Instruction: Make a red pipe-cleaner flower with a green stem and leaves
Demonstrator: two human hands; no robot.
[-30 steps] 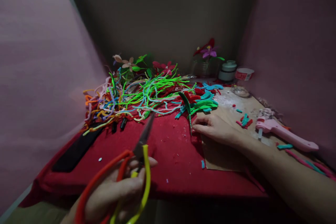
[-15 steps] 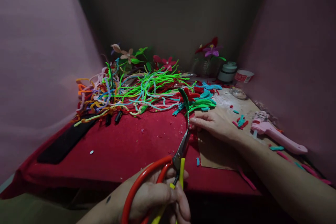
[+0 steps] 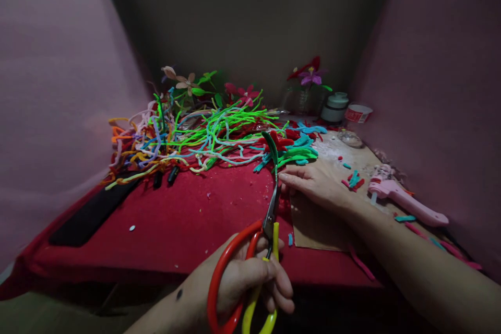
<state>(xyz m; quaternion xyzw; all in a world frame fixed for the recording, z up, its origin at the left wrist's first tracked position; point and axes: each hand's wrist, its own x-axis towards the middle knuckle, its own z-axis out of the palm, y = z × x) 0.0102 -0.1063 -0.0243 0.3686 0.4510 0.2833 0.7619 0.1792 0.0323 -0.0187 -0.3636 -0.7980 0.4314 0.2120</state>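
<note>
My left hand (image 3: 250,276) comes in from the bottom, closed around scissors (image 3: 222,266) with a big red loop handle. Yellow-coated handle parts (image 3: 276,240) also show among its fingers; I cannot tell whether they belong to the same tool. The metal blades point up and away, their tips close to my right fingertips. My right hand (image 3: 313,185) reaches in from the right above the cardboard, thumb and finger pinched at the lower end of a dark green, curved pipe-cleaner leaf (image 3: 271,146). The leaf stands upright, its top bending left. Its pinched end is partly hidden.
A tangled heap of colourful pipe cleaners (image 3: 219,130) lies along the back of the red cloth (image 3: 188,219). Fuzzy flowers (image 3: 311,77) stand behind. Right are cardboard (image 3: 321,229), a pink glue gun (image 3: 407,201) and cut scraps (image 3: 354,180). A black strip (image 3: 90,214) lies left.
My left hand has moved slightly right with the scissors, and their handles have turned, showing more yellow below. My right hand keeps its pinch. The whole view has shifted a little.
</note>
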